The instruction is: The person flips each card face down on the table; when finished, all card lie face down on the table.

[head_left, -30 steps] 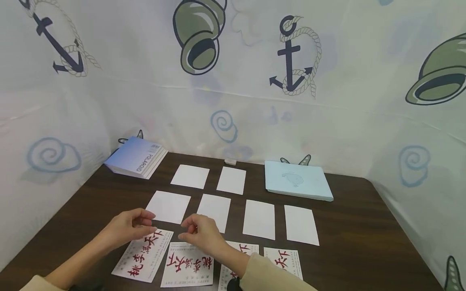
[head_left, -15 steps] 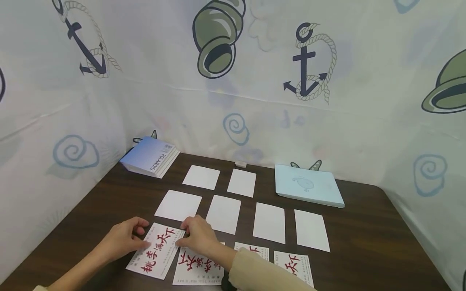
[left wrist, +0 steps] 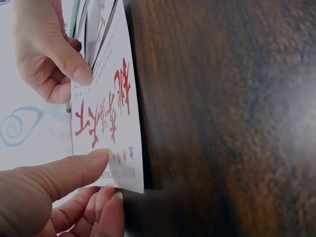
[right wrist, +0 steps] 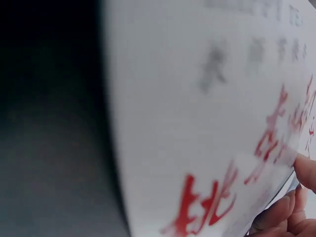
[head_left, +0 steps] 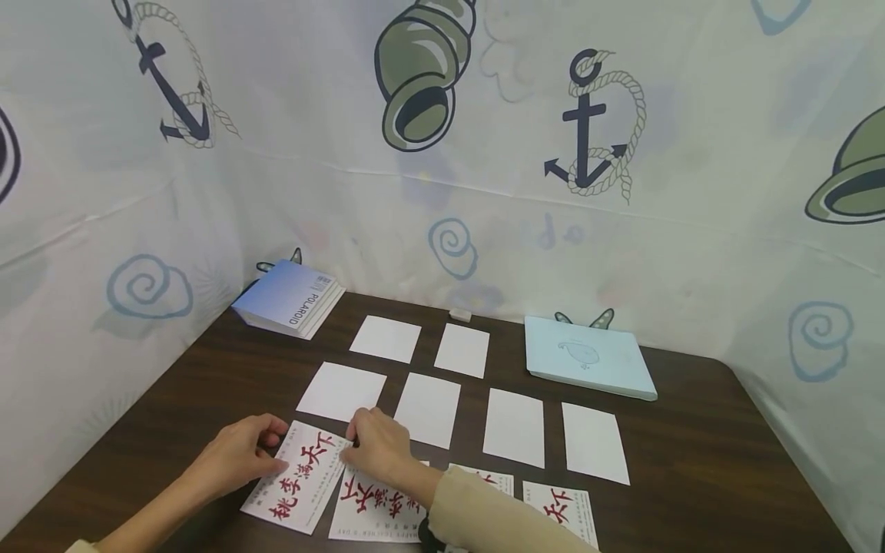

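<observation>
A white card with red Chinese characters [head_left: 299, 480] lies slanted at the front left of the table. My left hand [head_left: 238, 461] pinches its left edge, thumb on the printed face and fingers curled at the border. At the card's upper right edge my right hand [head_left: 380, 445] pinches it between thumb and fingers. In the left wrist view both thumbs rest on the printed card [left wrist: 106, 118]. Beside it lies a second printed card [head_left: 376, 507], turned sideways and partly hidden by the right forearm. A close, blurred printed card [right wrist: 163, 98] fills much of the right wrist view.
Blank white cards stand in two rows behind, such as one blank card [head_left: 342, 390]. A blue POLAROID stack [head_left: 286, 296] sits at the back left, a pale blue booklet [head_left: 588, 357] at the back right. Another printed card [head_left: 560, 511] lies front right. Patterned cloth [head_left: 346, 207] surrounds the table.
My hands have come down onto the leftmost printed card; the right hand has moved from above the gap to pinch its right edge. The head view has shifted left slightly.
</observation>
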`<state>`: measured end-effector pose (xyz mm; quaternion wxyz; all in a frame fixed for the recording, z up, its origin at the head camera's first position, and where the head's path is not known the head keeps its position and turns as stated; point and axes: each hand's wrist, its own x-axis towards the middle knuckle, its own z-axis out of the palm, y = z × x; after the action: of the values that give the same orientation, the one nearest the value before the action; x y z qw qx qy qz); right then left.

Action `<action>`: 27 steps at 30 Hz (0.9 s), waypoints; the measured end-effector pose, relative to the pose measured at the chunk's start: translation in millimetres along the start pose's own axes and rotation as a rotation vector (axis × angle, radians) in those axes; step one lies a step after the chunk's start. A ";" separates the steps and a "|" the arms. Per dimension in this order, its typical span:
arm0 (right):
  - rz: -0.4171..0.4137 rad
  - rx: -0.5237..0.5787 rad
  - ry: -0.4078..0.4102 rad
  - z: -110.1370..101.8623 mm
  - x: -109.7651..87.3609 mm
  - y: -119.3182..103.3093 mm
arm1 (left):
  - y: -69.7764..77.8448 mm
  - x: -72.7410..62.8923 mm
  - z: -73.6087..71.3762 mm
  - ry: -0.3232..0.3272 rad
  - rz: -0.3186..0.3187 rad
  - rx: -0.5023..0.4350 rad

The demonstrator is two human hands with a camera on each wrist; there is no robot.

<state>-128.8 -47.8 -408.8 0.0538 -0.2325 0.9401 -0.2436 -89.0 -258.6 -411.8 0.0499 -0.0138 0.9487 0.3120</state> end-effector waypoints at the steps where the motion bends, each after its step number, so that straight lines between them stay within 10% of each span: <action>1: 0.000 0.008 0.006 0.0 -0.5 0.1 | 0.5 0.1 0.0 0.007 0.007 0.008; 7: -0.004 0.009 0.019 0.8 -1.7 -0.6 | -0.2 3.9 -1.7 0.059 0.023 -0.004; 13: -0.032 -0.026 -0.005 -0.1 -3.3 -1.2 | -6.8 10.3 -10.2 -0.042 0.057 -0.153; 20: -0.160 0.420 -0.109 0.8 -13.5 -26.2 | 0.3 9.6 -28.9 -0.064 0.050 -0.201; 27: -0.008 0.738 -0.128 3.7 -22.0 -56.8 | 28.2 5.2 -34.1 0.018 0.078 -0.139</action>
<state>-85.1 -83.1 -384.9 0.1915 -0.2159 0.7827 -0.5514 -98.7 -256.1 -368.4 0.0279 0.0170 0.9250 0.3787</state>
